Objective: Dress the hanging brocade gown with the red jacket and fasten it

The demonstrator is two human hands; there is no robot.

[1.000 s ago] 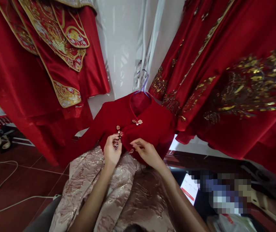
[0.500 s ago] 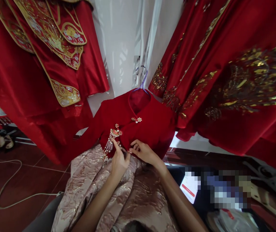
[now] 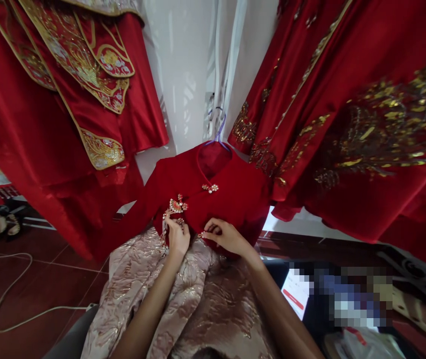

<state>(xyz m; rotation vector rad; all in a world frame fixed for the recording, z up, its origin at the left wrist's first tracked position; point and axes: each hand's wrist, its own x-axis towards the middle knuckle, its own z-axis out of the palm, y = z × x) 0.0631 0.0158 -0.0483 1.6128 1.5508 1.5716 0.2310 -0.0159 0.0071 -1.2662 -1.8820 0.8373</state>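
A red long-sleeved jacket (image 3: 231, 199) hangs on a purple hanger (image 3: 219, 130) in front of me. Its collar carries a pearl-like flower clasp (image 3: 210, 188). On the left of its chest sits a fan-shaped ornament (image 3: 176, 205) with a beaded tassel (image 3: 164, 232). My left hand (image 3: 178, 238) has its fingers curled at the tassel strands, just below the fan. At the jacket's lower front, my right hand (image 3: 226, 236) pinches a small beaded clasp (image 3: 200, 235) between thumb and fingertips. Pink brocade fabric (image 3: 134, 269) spreads beneath both forearms.
Red embroidered garments hang at left (image 3: 100, 99) and right (image 3: 377, 124), close to the jacket. A lit phone (image 3: 294, 294) lies on a dark surface at lower right, near a clear plastic bag (image 3: 365, 344). A pale cable (image 3: 7, 294) curls over the tiled floor.
My left hand has moved slightly left, away from the lower clasp, and its pointing index finger has curled onto the tassel. My right hand stays at the lower clasp.
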